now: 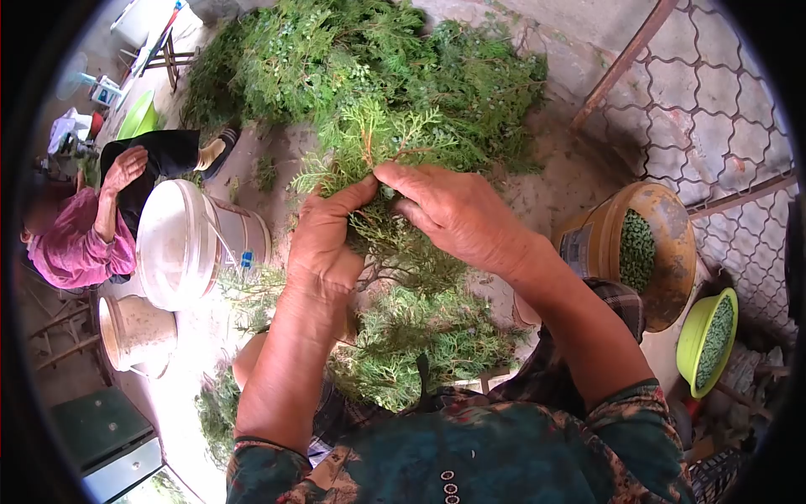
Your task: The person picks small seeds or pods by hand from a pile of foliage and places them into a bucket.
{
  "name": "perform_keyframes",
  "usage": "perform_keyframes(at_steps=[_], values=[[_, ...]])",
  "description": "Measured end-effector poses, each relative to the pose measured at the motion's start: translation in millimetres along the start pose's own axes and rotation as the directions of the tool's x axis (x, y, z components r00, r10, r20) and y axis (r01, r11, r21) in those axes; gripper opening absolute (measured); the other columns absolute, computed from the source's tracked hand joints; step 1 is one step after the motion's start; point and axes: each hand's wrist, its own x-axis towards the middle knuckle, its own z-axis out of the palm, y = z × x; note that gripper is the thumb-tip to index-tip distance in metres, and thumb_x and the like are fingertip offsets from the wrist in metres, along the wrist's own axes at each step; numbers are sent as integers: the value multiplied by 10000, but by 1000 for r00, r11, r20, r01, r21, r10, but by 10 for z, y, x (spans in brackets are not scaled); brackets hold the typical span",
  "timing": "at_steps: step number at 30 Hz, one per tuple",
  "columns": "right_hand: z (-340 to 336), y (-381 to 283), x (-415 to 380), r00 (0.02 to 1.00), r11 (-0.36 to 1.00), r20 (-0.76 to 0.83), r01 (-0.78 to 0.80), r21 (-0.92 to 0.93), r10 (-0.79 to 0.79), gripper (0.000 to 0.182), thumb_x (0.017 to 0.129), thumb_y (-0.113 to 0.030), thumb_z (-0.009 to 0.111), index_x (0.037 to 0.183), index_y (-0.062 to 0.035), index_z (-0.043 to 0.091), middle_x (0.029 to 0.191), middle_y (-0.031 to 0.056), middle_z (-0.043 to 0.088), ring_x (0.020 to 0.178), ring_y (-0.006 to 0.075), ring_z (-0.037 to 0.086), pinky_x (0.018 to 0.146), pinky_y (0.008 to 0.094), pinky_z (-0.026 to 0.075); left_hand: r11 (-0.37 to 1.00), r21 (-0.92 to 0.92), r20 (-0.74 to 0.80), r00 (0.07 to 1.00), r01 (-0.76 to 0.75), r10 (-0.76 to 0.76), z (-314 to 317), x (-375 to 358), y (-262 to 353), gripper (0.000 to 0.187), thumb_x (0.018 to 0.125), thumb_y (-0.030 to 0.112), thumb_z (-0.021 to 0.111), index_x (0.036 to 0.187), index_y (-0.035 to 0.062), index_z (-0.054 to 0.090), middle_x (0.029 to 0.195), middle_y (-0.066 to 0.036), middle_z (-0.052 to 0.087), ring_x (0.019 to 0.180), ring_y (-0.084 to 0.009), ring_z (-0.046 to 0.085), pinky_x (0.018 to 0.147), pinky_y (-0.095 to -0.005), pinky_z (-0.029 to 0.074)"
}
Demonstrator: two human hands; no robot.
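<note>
A leafy cypress sprig with a reddish stem is held up in front of me. My left hand is closed round its lower part, thumb pointing to the right. Thumb and forefinger of my right hand pinch at the sprig close to the left thumb tip; any berry between them is too small to make out. More cypress foliage lies below my hands, over and between my legs. Beyond the hands rises a large heap of cut cypress branches, dotted with small pale green berries.
On the right stand a yellow bucket and a lime-green basin, both holding green berries, near a wire mesh fence. White buckets stand left. Another person in a pink top sits beyond them.
</note>
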Motion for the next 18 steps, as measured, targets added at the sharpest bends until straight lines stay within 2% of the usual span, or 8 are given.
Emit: perform_keyframes(at_steps=[3, 6, 8, 9, 11, 12, 14, 18], values=[[-17, -5, 13, 996, 996, 44, -74, -48, 77, 285, 769, -50, 600, 1052, -56, 567, 889, 155, 628, 740, 312, 619, 624, 362, 518, 996, 56, 7, 997, -71, 71, 62, -79, -8, 166, 819, -20, 564, 985, -19, 559, 896, -122, 616, 790, -213, 624, 712, -323, 542], [57, 18, 51, 989, 993, -142, 45, 106, -30, 236, 804, -82, 587, 1039, -66, 580, 771, 135, 616, 673, 267, 623, 575, 338, 513, 986, 83, -67, 987, -142, 148, 88, -89, -19, 177, 807, -32, 573, 983, -14, 560, 899, -123, 620, 798, -208, 627, 711, -323, 545], [69, -62, 80, 971, 921, -150, -121, 369, 187, 160, 828, -44, 577, 986, -16, 593, 798, 57, 620, 567, 156, 574, 493, 253, 481, 966, 131, -61, 971, -221, 231, 199, -202, -1, 182, 801, -36, 577, 981, -14, 559, 896, -128, 623, 791, -206, 631, 703, -317, 546], [3, -94, 100, 971, 922, -149, -120, 369, 186, 160, 828, -44, 577, 986, -16, 593, 798, 57, 620, 567, 156, 574, 493, 253, 481, 939, 179, -53, 950, -295, 309, 238, -241, 8, 187, 796, -41, 582, 980, -14, 557, 894, -133, 625, 785, -204, 635, 695, -312, 548], [-201, -158, 127, 820, 325, 279, -476, 817, 500, 149, 878, -162, 526, 920, -29, 579, 691, -5, 545, 418, 58, 416, 355, 222, 373, 927, 212, 4, 949, -310, 316, 177, -200, -5, 196, 797, -34, 581, 991, -25, 548, 899, -145, 624, 783, -214, 638, 689, -308, 548], [-236, -148, 137, 819, 324, 280, -477, 817, 500, 149, 878, -162, 526, 920, -29, 579, 691, -5, 545, 418, 58, 416, 355, 222, 373, 913, 247, 64, 945, -326, 321, 149, -186, -5, 207, 799, -27, 581, 1001, -36, 538, 904, -156, 622, 780, -225, 641, 684, -304, 549], [-303, -104, 162, 804, -158, 374, -340, 927, 463, 247, 891, -288, 474, 877, -59, 564, 638, -18, 492, 363, 30, 299, 301, 194, 268, 943, 206, 102, 964, -260, 244, 139, -190, 16, 204, 797, -12, 588, 993, -26, 534, 897, -150, 626, 771, -212, 634, 692, -316, 541], [-527, 16, 193, 796, -180, 269, -202, 963, 543, 313, 914, -356, 431, 839, -83, 565, 671, -6, 518, 373, 37, 349, 308, 180, 266, 974, 143, 156, 976, -174, 152, 144, -236, 46, 177, 831, 84, 568, 963, -28, 529, 887, -151, 626, 737, -208, 621, 696, -322, 525]])
